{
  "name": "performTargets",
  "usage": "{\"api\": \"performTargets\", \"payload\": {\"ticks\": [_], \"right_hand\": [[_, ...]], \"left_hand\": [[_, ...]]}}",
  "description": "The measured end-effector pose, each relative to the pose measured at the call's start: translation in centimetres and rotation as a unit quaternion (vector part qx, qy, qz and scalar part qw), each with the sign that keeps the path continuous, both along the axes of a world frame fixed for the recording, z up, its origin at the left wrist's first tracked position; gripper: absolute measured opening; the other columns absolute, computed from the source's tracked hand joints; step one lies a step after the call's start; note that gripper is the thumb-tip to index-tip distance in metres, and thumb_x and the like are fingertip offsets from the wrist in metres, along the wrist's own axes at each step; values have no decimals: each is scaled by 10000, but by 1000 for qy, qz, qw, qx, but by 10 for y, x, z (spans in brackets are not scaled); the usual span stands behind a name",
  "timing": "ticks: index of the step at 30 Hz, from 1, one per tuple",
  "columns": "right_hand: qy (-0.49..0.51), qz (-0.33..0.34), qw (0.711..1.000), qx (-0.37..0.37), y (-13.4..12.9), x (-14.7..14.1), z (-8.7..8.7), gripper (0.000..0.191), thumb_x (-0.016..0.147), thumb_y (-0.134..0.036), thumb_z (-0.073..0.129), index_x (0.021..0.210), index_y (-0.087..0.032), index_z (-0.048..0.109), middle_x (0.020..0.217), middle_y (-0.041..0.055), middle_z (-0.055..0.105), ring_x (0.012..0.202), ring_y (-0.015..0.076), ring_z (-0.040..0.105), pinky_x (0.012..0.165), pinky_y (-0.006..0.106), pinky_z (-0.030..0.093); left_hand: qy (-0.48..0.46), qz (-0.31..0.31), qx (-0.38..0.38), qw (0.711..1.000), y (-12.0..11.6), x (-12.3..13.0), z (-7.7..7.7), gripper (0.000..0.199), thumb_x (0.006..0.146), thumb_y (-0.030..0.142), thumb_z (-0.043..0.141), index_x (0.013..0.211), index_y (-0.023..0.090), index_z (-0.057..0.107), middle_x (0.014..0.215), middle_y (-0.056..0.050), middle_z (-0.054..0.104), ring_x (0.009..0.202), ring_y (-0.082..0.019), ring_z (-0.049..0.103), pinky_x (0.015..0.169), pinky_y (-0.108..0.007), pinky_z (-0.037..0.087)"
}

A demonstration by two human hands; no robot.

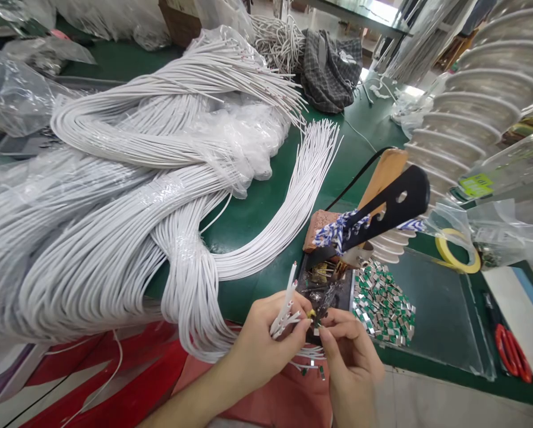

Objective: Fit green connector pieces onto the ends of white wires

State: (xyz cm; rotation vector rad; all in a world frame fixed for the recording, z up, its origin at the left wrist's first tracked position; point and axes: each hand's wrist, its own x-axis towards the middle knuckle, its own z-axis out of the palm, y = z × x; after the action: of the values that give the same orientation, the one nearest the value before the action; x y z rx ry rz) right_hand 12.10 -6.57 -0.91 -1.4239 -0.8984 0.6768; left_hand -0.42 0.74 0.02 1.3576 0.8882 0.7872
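Green workbench beneath great looped bundles of white cable; left hand curled firmly around white wire ends; right hand pinched almost shut, its hold too small to tell, just beside a heap of green-and-silver metal clips.

Cable workshop: wire bundles, green workbench

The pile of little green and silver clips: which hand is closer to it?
The right hand is closer, sitting just below the clips. The left hand, gripping white wires, is farther away, off to the right hand's left.
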Motion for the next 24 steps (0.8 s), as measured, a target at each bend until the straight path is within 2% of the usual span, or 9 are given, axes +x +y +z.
{"api": "performTargets", "payload": {"ticks": [4,8,11,13,16,21,24], "right_hand": [[7,-22,999,-26,-3,-1,-3,138,876,-209,669,748,-206,619,864,44,653,810,164,632,699,252,531],[-17,-10,1000,-22,-8,5,-9,162,886,-258,657,747,-207,591,744,9,590,643,130,559,561,206,469],[-10,20,996,-82,-12,8,-11,160,857,-305,689,771,-207,596,686,-20,530,586,114,504,509,189,422],[-12,49,990,-131,-13,10,-12,160,853,-333,688,798,-202,616,685,-18,532,579,113,500,492,187,409],[-22,71,984,-162,-12,12,-12,167,870,-350,662,819,-193,640,690,-9,560,550,105,489,478,189,398],[-36,65,985,-157,-8,15,-9,171,866,-346,666,821,-184,691,642,0,590,526,121,500,470,215,404],[-32,59,987,-144,-4,17,-6,173,846,-348,688,782,-189,712,611,-12,586,485,109,450,452,216,377]], "left_hand": [[10,0,-19,1000,0,-3,-1,153,823,174,575,672,156,555,768,-38,620,622,-133,560,565,-217,429],[20,0,-39,999,0,-6,-3,189,809,184,579,633,156,515,744,-32,616,552,-102,486,511,-204,374],[7,0,-51,999,-1,-6,-8,172,830,189,571,666,153,531,765,-35,620,587,-111,507,542,-209,393],[0,-1,-53,999,-3,-5,-11,160,838,183,573,684,150,543,777,-35,621,600,-113,513,550,-210,396],[2,-1,-48,999,-3,-4,-11,154,841,167,579,689,148,563,781,-36,626,613,-120,529,564,-217,409],[-17,-5,-29,999,1,-6,-7,151,834,188,612,697,142,652,820,-62,662,744,-181,633,706,-269,482],[-8,-25,-25,999,2,-9,-9,157,845,223,630,724,148,697,904,-64,648,739,-168,617,683,-256,476]]}}
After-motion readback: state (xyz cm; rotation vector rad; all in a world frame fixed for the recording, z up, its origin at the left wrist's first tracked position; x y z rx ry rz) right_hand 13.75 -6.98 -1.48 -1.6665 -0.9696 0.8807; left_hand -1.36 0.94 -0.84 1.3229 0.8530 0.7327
